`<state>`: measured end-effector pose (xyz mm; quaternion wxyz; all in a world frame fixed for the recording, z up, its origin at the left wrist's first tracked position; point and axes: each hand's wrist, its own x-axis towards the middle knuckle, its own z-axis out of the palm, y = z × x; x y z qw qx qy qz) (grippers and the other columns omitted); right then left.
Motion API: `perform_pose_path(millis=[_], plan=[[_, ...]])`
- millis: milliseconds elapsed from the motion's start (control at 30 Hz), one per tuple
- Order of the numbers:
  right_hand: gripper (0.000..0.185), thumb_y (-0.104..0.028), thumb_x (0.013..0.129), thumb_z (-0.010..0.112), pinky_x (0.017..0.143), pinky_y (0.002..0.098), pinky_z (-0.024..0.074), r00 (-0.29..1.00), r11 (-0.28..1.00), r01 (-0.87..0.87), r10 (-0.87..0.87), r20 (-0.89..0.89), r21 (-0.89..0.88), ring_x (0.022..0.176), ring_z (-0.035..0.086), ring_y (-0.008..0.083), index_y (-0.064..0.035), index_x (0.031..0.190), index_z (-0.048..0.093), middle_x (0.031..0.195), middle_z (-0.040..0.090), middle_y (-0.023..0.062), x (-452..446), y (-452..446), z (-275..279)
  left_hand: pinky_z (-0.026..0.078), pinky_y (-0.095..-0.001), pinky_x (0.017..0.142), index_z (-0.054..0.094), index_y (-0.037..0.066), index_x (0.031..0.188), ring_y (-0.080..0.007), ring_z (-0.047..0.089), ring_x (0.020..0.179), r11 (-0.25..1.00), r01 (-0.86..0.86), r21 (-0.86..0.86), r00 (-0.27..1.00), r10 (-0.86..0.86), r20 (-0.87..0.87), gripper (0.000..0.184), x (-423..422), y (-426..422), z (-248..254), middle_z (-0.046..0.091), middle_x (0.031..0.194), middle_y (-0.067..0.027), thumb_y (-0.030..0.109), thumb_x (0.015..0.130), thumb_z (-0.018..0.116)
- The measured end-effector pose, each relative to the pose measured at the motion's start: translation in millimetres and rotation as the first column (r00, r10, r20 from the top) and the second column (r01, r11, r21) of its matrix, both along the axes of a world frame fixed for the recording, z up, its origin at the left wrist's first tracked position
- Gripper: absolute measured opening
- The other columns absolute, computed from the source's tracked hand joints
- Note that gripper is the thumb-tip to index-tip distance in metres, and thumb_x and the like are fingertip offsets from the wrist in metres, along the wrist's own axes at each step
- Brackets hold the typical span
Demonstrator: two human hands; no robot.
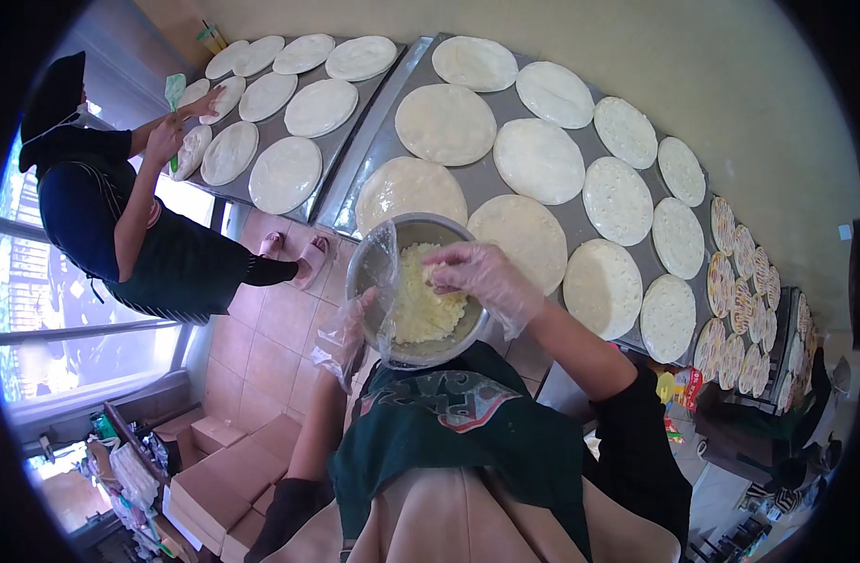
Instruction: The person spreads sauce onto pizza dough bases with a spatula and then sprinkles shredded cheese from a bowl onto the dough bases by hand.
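Observation:
A metal bowl (358, 263) is held close in front of my apron, with pale yellow grated cheese (425, 314) inside. My left hand (344, 333), in a clear plastic glove, grips the bowl's left side near the rim. Over that side hangs a sheet of clear plastic (383, 267). Inside the bowl, my gloved right hand (467, 277) has its fingers drawn together on some of the cheese. Just beyond the bowl lie flat round dough bases (519, 239) on a metal table (482, 183).
At the left, a co-worker (130, 206) holds a green-handled spatula (175, 94) beside a second table of dough bases (285, 174). Topped rounds (730, 291) lie at the far right. Cardboard boxes (224, 479) stand at lower left on the tiled floor (271, 328).

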<state>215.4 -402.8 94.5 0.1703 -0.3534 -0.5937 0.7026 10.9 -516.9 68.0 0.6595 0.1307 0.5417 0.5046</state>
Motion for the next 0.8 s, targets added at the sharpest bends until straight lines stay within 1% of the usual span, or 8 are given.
perform_pose_path(millis=[33,267,333,367,433,467,533,800], plan=[[0.029,-0.012,0.083,0.06,0.076,0.0255,0.05,0.971,0.897,0.115,-0.193,-0.144,-0.426,0.087,0.059,0.0146,0.0003,0.109,0.054,0.095,0.059,0.0077,1,0,0,0.041,-0.0348,0.09,0.035,0.0,0.129,-0.0237,0.05,0.105,1.0,0.004,0.001,1.0,-0.004,-0.001,0.067,3,2,2,0.048,0.119,-0.0127,0.034,0.079,0.064],[0.027,-0.012,0.084,0.059,0.073,0.0245,0.0515,0.904,0.791,0.158,-0.357,-0.235,-0.591,0.08,0.061,0.0157,0.0019,0.107,0.054,0.093,0.059,0.0069,28,10,3,0.041,-0.0327,0.088,0.04,-0.002,0.125,-0.0215,0.051,0.1,1.0,-0.002,0.018,0.999,0.003,-0.036,0.061,18,9,-10,0.051,0.113,-0.0114,0.036,0.081,0.06],[0.026,-0.013,0.082,0.061,0.07,0.023,0.0504,0.957,0.913,0.244,-0.281,-0.07,-0.327,0.077,0.061,0.0146,0.0016,0.104,0.057,0.088,0.06,0.0061,49,24,10,0.042,-0.0311,0.085,0.044,-0.003,0.12,-0.0201,0.053,0.095,0.999,-0.037,0.019,0.999,0.037,-0.022,0.058,19,8,-4,0.055,0.106,-0.0104,0.038,0.081,0.059],[0.026,-0.013,0.082,0.061,0.07,0.023,0.0504,0.957,0.912,0.246,-0.283,-0.068,-0.328,0.077,0.061,0.0146,0.0016,0.104,0.057,0.088,0.06,0.0061,61,30,11,0.041,-0.032,0.087,0.04,-0.001,0.124,-0.021,0.052,0.098,0.999,-0.027,0.041,1.0,0.027,-0.007,0.06,16,8,-2,0.052,0.111,-0.0109,0.036,0.081,0.06],[0.023,-0.012,0.079,0.061,0.066,0.0218,0.0489,0.968,0.975,0.221,-0.223,0.118,0.028,0.072,0.06,0.012,0.0015,0.098,0.061,0.08,0.062,0.0066,87,44,13,0.041,-0.0328,0.089,0.036,0.0,0.128,-0.022,0.051,0.102,0.998,-0.015,0.063,1.0,0.014,0.009,0.063,9,7,-5,0.05,0.115,-0.0115,0.035,0.081,0.06],[0.023,-0.012,0.079,0.061,0.066,0.0218,0.0489,0.967,0.974,0.223,-0.225,0.118,0.029,0.072,0.06,0.012,0.0015,0.098,0.061,0.08,0.062,0.0066,97,52,10,0.041,-0.0327,0.089,0.036,0.0,0.128,-0.0217,0.051,0.101,0.996,-0.058,0.071,0.998,0.058,0.006,0.062,4,6,-11,0.05,0.115,-0.0112,0.035,0.082,0.059],[0.022,-0.011,0.076,0.059,0.063,0.0231,0.0482,0.902,0.968,0.169,-0.227,0.366,0.184,0.069,0.059,0.0105,0.0023,0.092,0.064,0.075,0.062,0.0079,111,64,-4,0.041,-0.0324,0.089,0.038,0.0,0.127,-0.0211,0.051,0.102,0.988,-0.123,0.089,0.992,0.125,-0.019,0.058,3,7,-4,0.05,0.116,-0.0106,0.034,0.084,0.057],[0.025,-0.014,0.071,0.061,0.065,0.0282,0.0485,0.807,0.886,-0.111,-0.184,0.562,0.45,0.069,0.061,0.0176,0.0014,0.09,0.065,0.075,0.064,0.0112,123,71,-41,0.038,-0.0339,0.093,0.038,0.001,0.128,-0.0226,0.05,0.106,0.973,-0.184,0.139,0.983,0.18,0.043,0.056,-24,15,-13,0.049,0.119,-0.0114,0.033,0.085,0.055]])
